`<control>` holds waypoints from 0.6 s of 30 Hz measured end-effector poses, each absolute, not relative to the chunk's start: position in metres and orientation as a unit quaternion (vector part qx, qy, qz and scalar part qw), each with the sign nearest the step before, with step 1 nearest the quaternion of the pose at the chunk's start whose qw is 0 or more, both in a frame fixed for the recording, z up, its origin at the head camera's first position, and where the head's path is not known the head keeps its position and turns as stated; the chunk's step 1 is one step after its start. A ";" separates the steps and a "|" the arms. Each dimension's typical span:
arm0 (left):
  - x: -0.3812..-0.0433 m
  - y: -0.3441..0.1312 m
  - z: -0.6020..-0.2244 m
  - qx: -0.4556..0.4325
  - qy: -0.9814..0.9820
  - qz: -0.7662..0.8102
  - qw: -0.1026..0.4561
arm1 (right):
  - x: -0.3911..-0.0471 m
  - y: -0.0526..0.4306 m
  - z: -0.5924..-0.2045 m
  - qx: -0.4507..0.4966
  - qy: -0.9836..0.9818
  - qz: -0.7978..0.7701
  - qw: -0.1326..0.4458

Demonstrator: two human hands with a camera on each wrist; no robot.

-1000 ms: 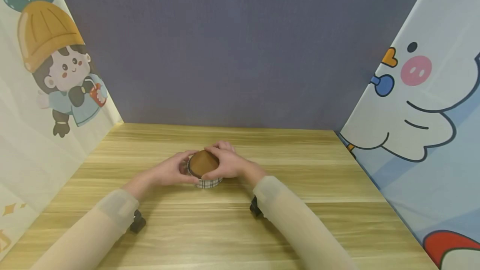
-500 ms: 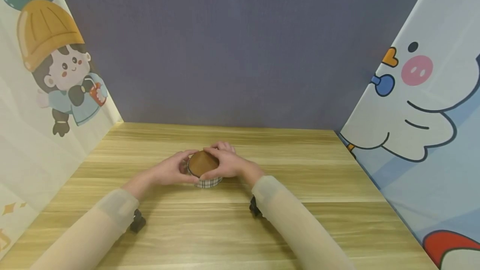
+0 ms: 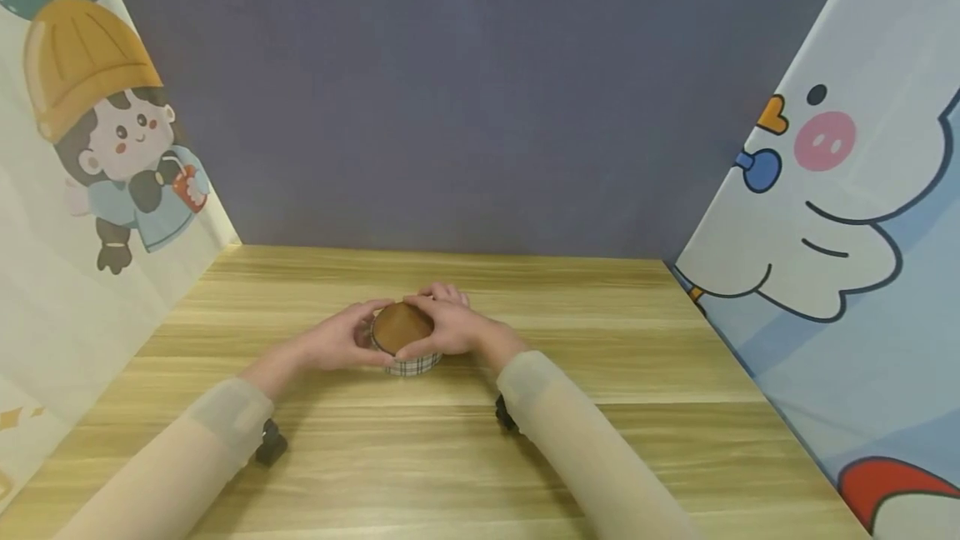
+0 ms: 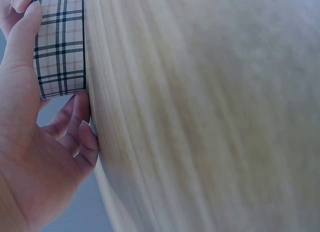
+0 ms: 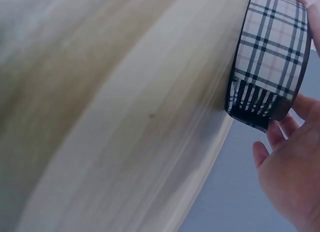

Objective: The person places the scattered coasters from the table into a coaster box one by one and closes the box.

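Note:
A round box with a cream, black and pink plaid side (image 3: 412,367) and a brown top (image 3: 401,326) stands on the wooden table. From the left, my left hand (image 3: 341,340) holds its side, thumb in front and fingers reaching round the back. My right hand (image 3: 455,327) grips the box near its upper edge, with the thumb at the front of the brown top. In the left wrist view, the plaid wall (image 4: 61,47) sits between thumb and fingers. The right wrist view shows dark slots (image 5: 255,100) in the wall, near the right hand's fingers (image 5: 289,125).
The wooden tabletop (image 3: 600,340) extends all around the box. A grey panel (image 3: 450,90) rises behind it. Cartoon-printed walls flank the table, a child figure (image 3: 127,140) on the left and a white bird (image 3: 840,215) on the right.
The head view has shifted slightly, so everything sits a little further left. Both hands keep their hold on the box, which stays in place.

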State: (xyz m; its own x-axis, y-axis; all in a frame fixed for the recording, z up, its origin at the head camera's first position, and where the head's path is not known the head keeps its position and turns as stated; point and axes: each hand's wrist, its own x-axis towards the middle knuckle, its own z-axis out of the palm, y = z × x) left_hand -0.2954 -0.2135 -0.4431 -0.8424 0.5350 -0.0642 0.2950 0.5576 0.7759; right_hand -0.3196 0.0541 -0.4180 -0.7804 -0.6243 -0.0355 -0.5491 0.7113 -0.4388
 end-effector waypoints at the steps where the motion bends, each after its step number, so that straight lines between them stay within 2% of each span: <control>1: -0.295 -0.214 -0.443 0.239 0.870 0.405 0.148 | -0.319 0.054 -0.418 -0.318 0.921 -0.205 0.090; 13: -0.294 -0.213 -0.445 0.234 0.870 0.405 0.155 | -0.315 0.060 -0.420 -0.318 0.922 -0.202 0.086; 18: -0.290 -0.213 -0.441 0.221 0.898 0.361 0.119 | -0.302 0.082 -0.413 -0.300 0.923 -0.230 0.076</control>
